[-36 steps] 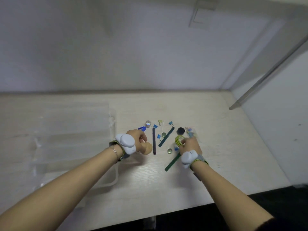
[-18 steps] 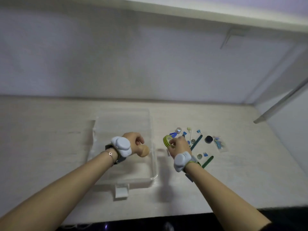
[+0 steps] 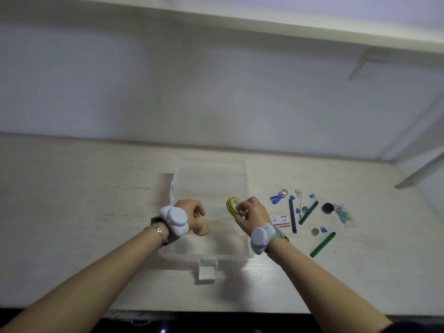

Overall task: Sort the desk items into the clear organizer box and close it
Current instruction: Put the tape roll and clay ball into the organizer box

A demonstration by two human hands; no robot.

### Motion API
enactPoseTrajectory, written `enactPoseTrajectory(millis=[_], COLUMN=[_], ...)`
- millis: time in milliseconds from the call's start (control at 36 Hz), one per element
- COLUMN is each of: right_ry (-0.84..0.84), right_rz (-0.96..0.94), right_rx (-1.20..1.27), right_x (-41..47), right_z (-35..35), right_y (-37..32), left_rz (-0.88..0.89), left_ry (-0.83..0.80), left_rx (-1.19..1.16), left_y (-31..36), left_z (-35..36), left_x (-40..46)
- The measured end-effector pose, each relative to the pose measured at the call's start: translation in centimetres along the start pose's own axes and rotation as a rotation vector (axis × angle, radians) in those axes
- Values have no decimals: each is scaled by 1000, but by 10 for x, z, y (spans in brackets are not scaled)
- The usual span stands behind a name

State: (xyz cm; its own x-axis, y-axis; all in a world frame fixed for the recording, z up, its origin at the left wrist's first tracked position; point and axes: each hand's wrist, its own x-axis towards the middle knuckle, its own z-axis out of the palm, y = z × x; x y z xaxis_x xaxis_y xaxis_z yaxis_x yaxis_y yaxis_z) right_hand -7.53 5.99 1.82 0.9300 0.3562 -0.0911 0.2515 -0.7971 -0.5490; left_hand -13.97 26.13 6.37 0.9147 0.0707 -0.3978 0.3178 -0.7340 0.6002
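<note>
Both hands loaded over the organizer box, tape roll at its right edge.

Right hand (image 3: 252, 213) pinches the green-yellow tape roll (image 3: 233, 206) on edge, held above the right wall of the clear organizer box (image 3: 209, 183); the drop lies left of that grip, inside the box. Left hand (image 3: 189, 213) is curled round a tan rounded object (image 3: 204, 227), probably an eraser or stopper, view too soft to say, already over the box's interior, so it's nearer. Remaining items sit on the surface (image 3: 72, 188) right of the box: staples box (image 3: 280, 221), dark pen (image 3: 292, 216), green markers (image 3: 322, 244).
</note>
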Motion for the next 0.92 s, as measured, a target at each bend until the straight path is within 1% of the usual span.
enactPoseTrajectory(millis=[278,389,556,722,917], right_ry=[-8,-61,-110,-143,-176], right_rz=[-21,-48,-12,9,49], right_rx=[-42,-135,-258,-328,-328], right_x=[2,4,17,31,36], right_z=[3,3,7,22,35], right_y=[-7,-11,-13,-12,-8], left_rz=[-9,-10,10,-9,-17], left_ry=[9,9,22,18,22], left_rx=[-32,-32,-13,-35,-71], left_y=[-14,-17,-18,-21,-30], left_z=[-11,-17,-17,-21,-18], left_x=[1,3,3,-1,-2])
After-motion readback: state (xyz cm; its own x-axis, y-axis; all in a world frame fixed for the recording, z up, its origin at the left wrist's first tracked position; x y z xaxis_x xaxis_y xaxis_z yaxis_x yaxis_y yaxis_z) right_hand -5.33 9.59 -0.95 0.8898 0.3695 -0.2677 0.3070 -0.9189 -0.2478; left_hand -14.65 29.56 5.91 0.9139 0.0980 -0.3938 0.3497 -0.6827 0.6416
